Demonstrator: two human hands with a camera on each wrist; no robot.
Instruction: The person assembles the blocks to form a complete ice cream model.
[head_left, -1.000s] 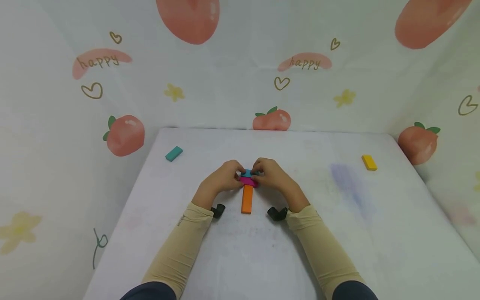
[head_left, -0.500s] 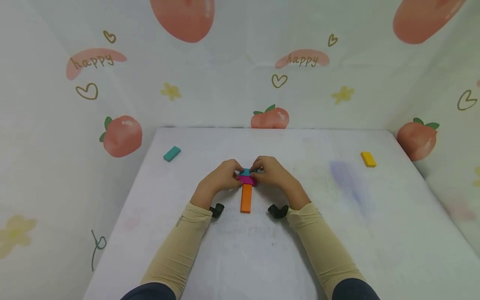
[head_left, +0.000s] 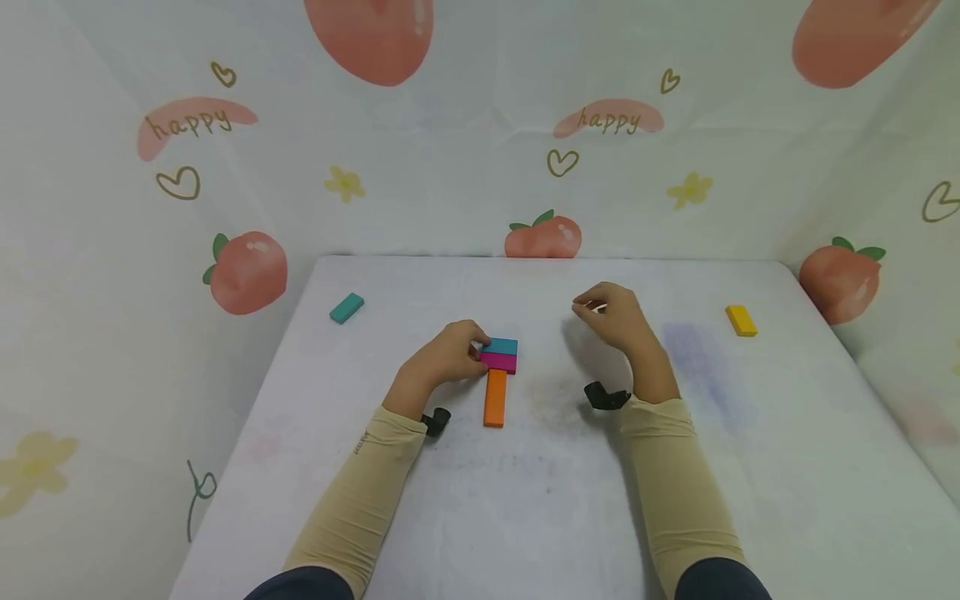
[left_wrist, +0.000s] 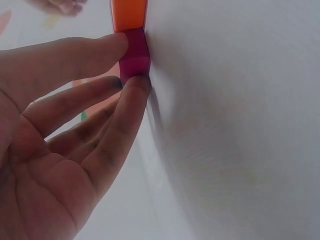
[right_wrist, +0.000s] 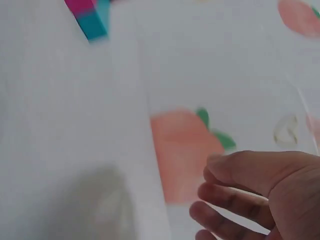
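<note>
My left hand (head_left: 447, 353) pinches the left ends of a magenta block (head_left: 498, 362) and a blue block (head_left: 504, 345), which lie side by side on the table. In the left wrist view, the thumb presses on the magenta block (left_wrist: 135, 62), and a fingertip covers its far side. An orange block (head_left: 495, 398) stretches toward me from the magenta one, like the stem of a T. My right hand (head_left: 613, 317) hovers to the right of these blocks, fingers loosely bent and holding nothing. The right wrist view has the blue block (right_wrist: 92, 25) at its top left.
A teal block (head_left: 347, 308) lies at the table's far left. Toward the far right is a yellow block (head_left: 741, 321). Bluish stains mark the white table (head_left: 495, 517) on the right. A printed cloth (head_left: 450, 167) hangs behind the table.
My right hand has let go of the blue and magenta blocks and moved up and to the right. The left hand and the blocks stay where they were.
</note>
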